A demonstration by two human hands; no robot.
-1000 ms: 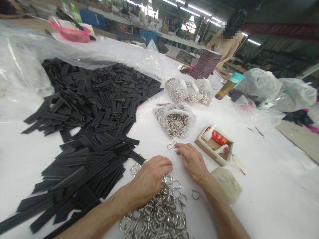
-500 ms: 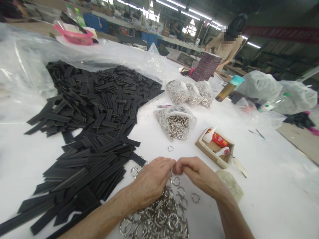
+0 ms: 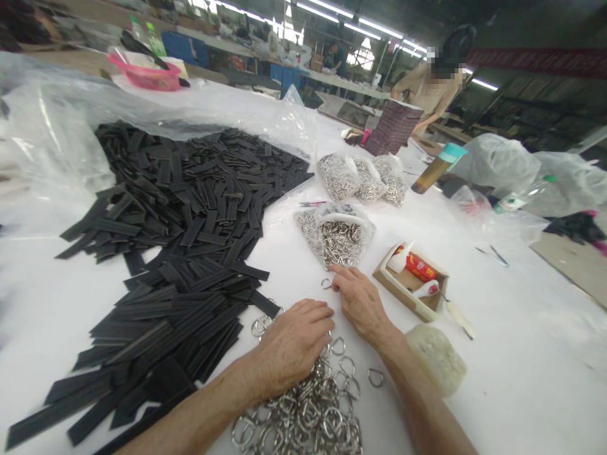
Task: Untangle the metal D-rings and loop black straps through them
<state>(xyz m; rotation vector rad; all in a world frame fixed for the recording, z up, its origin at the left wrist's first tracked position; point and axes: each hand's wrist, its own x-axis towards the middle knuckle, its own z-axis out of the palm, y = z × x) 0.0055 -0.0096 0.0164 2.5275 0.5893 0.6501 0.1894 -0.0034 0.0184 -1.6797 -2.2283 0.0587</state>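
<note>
My left hand (image 3: 289, 344) lies curled on the near edge of a heap of silver metal D-rings (image 3: 303, 414); its fingertips are tucked under and hidden. My right hand (image 3: 361, 303) reaches forward flat on the white table (image 3: 497, 354), fingers stretched out, the tips touching a single loose D-ring (image 3: 325, 284). A few stray rings (image 3: 375, 377) lie between my forearms. A big pile of black strips (image 3: 190, 208) spreads to the left of my hands.
An opened bag of rings (image 3: 336, 230) sits just beyond my right hand, with three more bags (image 3: 363, 177) behind. A small cardboard box (image 3: 410, 297) and a pale lump (image 3: 436, 357) lie right. Farther off are a bottle (image 3: 436, 167), a pink basket (image 3: 147, 74) and a person (image 3: 429, 82).
My hands had met in a pinch over the ring heap. Since then my right hand has moved forward and flattened out by the loose ring; my left hand stayed on the heap.
</note>
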